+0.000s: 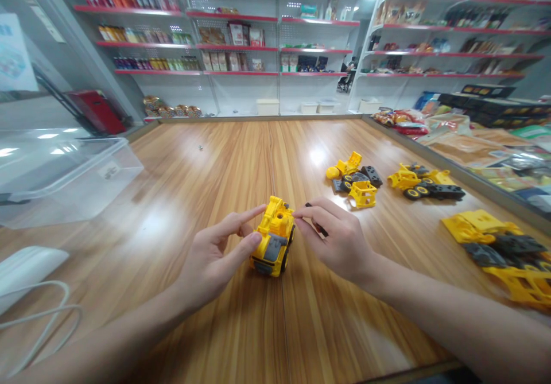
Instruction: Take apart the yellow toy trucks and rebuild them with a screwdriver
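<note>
A yellow toy construction truck [274, 237] with a dark grey panel and black wheels stands on the wooden table in front of me. My left hand [217, 246] grips its left side, thumb near the grey panel and index finger along the upper part. My right hand [338, 232] is closed, its thumb and fingertips pinched at the truck's upper right edge. Within that hand sits a small dark stick-like tool [321, 228], mostly covered by the fingers. Whether the fingertips also pinch a tiny part cannot be made out.
Partly disassembled yellow-and-black toy vehicles [361, 194] lie to the right, with more pieces [495, 229] nearer me. Tiny metal-looking bits [200, 148] lie far left. A clear plastic bin [86, 183] and a white device [34, 266] with a cable stand at left.
</note>
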`<action>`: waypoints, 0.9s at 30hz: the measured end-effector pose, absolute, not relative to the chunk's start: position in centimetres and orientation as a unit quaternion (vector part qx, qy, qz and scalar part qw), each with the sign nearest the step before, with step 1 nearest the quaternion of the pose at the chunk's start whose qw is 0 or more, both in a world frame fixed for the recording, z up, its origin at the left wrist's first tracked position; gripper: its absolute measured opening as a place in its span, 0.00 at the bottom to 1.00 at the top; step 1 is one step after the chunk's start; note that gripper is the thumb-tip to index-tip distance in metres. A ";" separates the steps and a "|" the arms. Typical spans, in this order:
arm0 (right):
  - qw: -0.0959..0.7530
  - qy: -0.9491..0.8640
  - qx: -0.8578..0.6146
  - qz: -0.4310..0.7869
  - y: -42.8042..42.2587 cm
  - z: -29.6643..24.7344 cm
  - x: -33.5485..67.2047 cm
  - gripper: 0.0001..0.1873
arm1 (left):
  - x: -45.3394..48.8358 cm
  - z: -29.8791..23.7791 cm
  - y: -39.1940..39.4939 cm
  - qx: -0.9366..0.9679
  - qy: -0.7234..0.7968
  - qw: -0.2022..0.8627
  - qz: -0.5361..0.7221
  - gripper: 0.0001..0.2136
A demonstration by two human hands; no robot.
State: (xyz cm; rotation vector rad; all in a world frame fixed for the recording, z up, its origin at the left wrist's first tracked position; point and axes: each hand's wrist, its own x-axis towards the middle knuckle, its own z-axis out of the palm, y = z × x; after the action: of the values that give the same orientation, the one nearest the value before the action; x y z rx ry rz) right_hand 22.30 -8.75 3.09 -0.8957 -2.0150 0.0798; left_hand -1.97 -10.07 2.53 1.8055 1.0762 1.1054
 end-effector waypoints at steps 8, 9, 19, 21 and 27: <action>0.478 -0.814 -0.323 0.064 -9.2 2.9 22.1 0.06 | -1.6 2.5 -10.0 0.750 0.392 0.296 0.443 0.15; 0.482 -0.815 -0.314 0.066 -9.2 2.9 22.0 0.06 | -1.6 2.5 -9.9 0.748 0.388 0.308 0.441 0.15; 0.519 -0.810 -0.264 0.059 -9.5 3.2 21.8 0.05 | -2.1 1.8 -10.1 0.730 0.324 0.449 0.399 0.18; 0.517 -0.813 -0.262 0.061 -9.5 3.2 21.8 0.05 | -2.2 1.5 -10.2 0.713 0.305 0.495 0.392 0.20; 0.519 -0.807 -0.275 0.068 -9.5 3.1 22.0 0.06 | -2.1 2.0 -10.3 0.718 0.272 0.522 0.373 0.22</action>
State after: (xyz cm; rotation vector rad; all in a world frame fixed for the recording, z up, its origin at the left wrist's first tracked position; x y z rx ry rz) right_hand 21.96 -9.54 3.12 -0.6589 -1.9349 0.1632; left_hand -2.12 -10.25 2.01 1.7191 0.6510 0.8942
